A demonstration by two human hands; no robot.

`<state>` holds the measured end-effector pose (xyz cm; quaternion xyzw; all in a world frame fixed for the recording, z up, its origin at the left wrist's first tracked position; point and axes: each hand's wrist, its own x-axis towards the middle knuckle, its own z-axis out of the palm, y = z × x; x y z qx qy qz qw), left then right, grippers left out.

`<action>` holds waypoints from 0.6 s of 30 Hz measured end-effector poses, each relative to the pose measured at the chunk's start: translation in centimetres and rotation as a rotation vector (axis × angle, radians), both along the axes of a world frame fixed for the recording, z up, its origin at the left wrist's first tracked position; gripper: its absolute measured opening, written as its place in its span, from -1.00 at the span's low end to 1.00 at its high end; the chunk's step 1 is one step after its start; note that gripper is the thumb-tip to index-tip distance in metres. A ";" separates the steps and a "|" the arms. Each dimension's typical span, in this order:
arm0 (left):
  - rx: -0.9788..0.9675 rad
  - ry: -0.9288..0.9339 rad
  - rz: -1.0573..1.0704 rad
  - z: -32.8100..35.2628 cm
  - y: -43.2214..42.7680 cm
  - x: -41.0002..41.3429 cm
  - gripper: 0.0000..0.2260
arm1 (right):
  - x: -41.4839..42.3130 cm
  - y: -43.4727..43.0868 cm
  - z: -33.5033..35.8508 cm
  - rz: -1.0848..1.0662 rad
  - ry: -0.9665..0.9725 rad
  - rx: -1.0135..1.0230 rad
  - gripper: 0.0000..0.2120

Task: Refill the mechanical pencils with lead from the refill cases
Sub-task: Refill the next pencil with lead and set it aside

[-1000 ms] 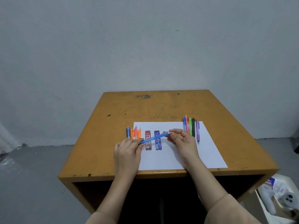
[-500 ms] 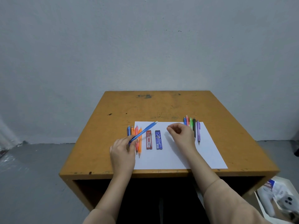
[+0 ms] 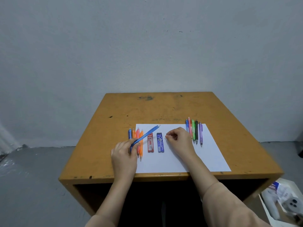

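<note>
I see left hand (image 3: 124, 151) fingers clamped on blue mechanical pencil (image 3: 146, 135) | right hand (image 3: 180, 138) fingers curled together, nothing visible inside, beside blue refill case (image 3: 160, 142)

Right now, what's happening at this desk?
A person's left hand grips a blue mechanical pencil, angled over the left row of pencils at the paper edge. The right hand, fingers curled, is beside the blue refill case; whether it pinches anything is unclear. The red refill case lies alongside; the right row of pencils lies beyond.
</note>
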<state>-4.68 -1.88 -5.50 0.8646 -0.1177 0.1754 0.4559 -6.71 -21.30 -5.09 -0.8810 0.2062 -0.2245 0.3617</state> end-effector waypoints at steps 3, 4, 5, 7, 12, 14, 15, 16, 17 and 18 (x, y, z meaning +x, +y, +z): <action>0.010 0.010 -0.003 0.0 0.0 0.0 -0.76 | 0.1 0.0 0.0 0.010 0.022 -0.011 -0.90; 0.013 0.011 -0.006 0.0 0.0 0.0 -0.76 | 0.1 0.1 0.0 0.013 0.030 -0.021 -0.90; 0.014 0.013 -0.008 0.0 0.0 0.0 -0.76 | 0.1 0.1 0.0 0.014 0.038 -0.032 -0.90; 0.019 0.020 -0.007 0.1 0.0 0.0 -0.75 | 0.1 0.2 0.2 0.018 0.048 -0.040 -0.89; 0.034 0.025 -0.013 0.0 0.0 0.0 -0.75 | 0.1 0.3 0.3 0.025 0.069 -0.056 -0.88; 0.033 0.017 -0.017 0.1 0.0 0.0 -0.76 | 0.2 0.3 0.2 0.022 0.081 -0.064 -0.87; 0.034 0.020 -0.018 0.0 0.0 0.0 -0.75 | 0.3 0.3 0.2 0.019 0.085 -0.062 -0.87; 0.037 0.025 -0.018 0.1 0.0 0.0 -0.75 | 0.3 0.3 0.2 0.018 0.086 -0.059 -0.87; 0.041 0.028 -0.017 0.1 0.0 -0.1 -0.74 | 0.2 0.2 0.2 0.021 0.081 -0.056 -0.87; 0.045 0.027 -0.016 0.1 0.0 -0.1 -0.74 | 0.2 0.2 0.1 0.026 0.074 -0.056 -0.86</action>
